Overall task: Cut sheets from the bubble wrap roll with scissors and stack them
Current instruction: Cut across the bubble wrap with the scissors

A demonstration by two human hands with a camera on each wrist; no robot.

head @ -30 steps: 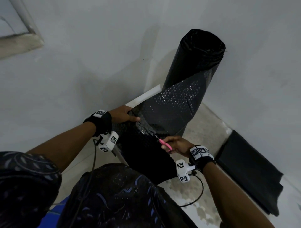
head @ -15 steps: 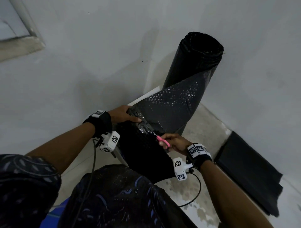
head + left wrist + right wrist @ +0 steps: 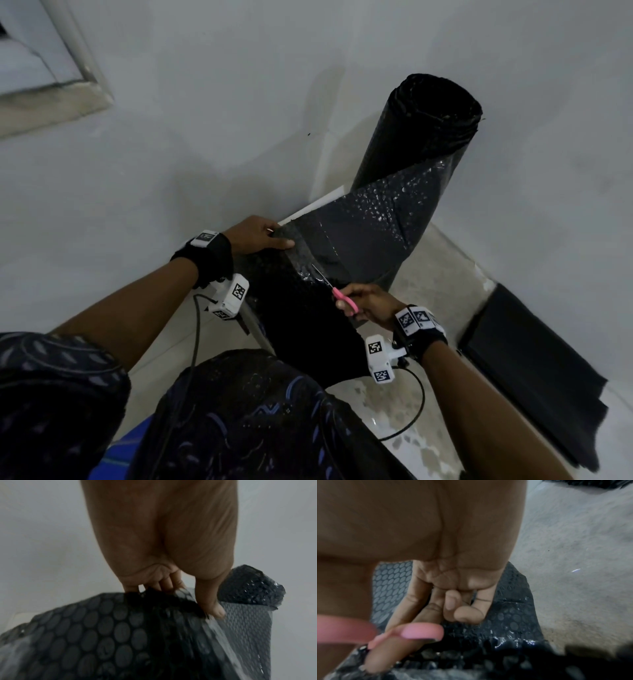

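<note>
A tall black bubble wrap roll [image 3: 435, 120] stands in the room's corner, its loose sheet [image 3: 363, 226] pulled out toward me. My left hand [image 3: 260, 236] pinches the sheet's upper edge, thumb on top [image 3: 211, 604]. My right hand [image 3: 370, 303] grips pink-handled scissors [image 3: 342, 299], whose blades [image 3: 320, 272] sit in the sheet partway up the cut. The pink handles [image 3: 419, 630] show blurred in the right wrist view, over the bubble wrap [image 3: 505, 626]. The part of the sheet near me [image 3: 301, 315] hangs dark toward my lap.
A flat stack of black sheets [image 3: 534, 363] lies on the floor at the right, against the wall. White walls close in behind the roll. A window sill [image 3: 44, 106] is at upper left. Cables hang from both wrist cameras.
My right hand and the scissors have advanced up the sheet toward my left hand, lengthening the cut. The left hand keeps its hold on the edge.
</note>
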